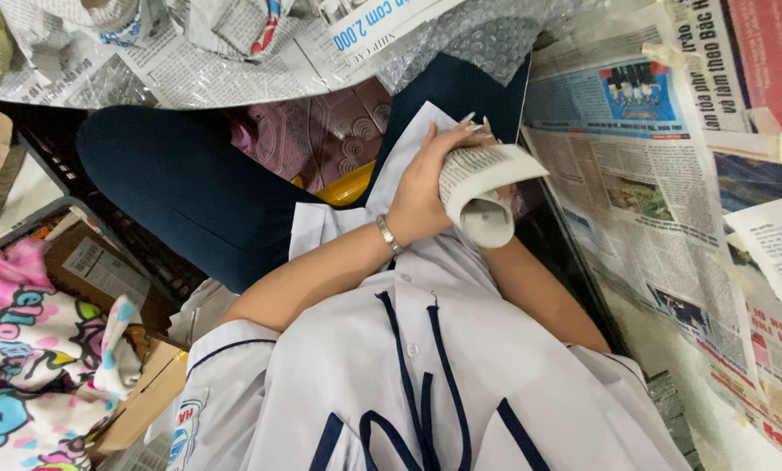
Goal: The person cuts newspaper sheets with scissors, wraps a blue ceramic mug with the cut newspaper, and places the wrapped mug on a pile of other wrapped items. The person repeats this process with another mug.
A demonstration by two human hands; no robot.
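Note:
A roll wrapped in newspaper (483,187), its open end facing me, is held over my lap. My left hand (421,187), with a silver bracelet at the wrist, grips the roll from the left, its long-nailed fingers curled over the top. My right forearm comes up from the lower right. My right hand (517,202) is almost wholly hidden under and behind the roll and seems to hold it from beneath. I wear a white shirt with navy trim and dark trousers.
Newspaper sheets (644,174) cover the surface on the right, and more newspaper and bubble wrap (478,35) lie across the top. A cardboard box (103,266) and a colourful cartoon-print cloth (33,349) are at the left. A yellow object (349,183) shows between my legs.

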